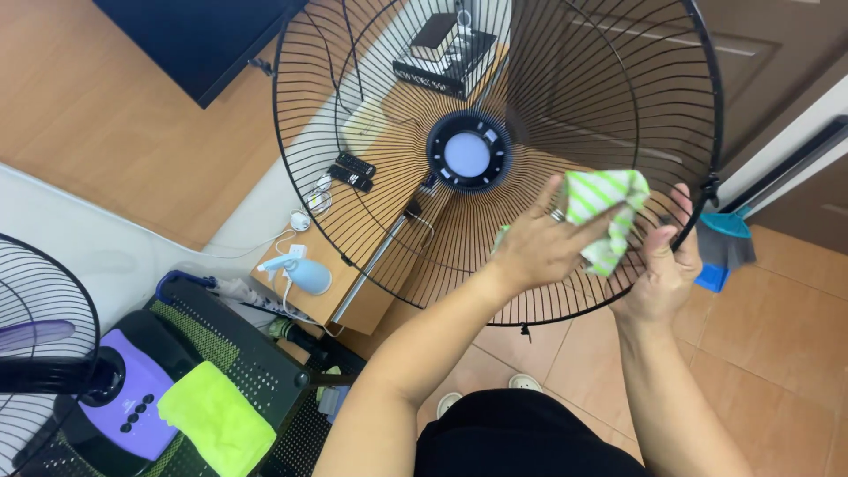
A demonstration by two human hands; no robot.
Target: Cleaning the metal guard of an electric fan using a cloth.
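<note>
A large black wire fan grille (353, 106) with a round white-centred hub (467, 153) is held up in front of me. My left hand (534, 247) presses a green-and-white striped cloth (609, 199) against the grille's wires, right of the hub. My right hand (662, 269) grips the grille's rim at the lower right, next to the cloth.
At the lower left stands a fan body with a purple base (124, 389) and its rear grille. A lime cloth (216, 415) lies on a black perforated surface (256, 362). Behind the grille a wooden table (353, 291) bears remotes (353, 170). A blue brush (720, 243) leans at the right.
</note>
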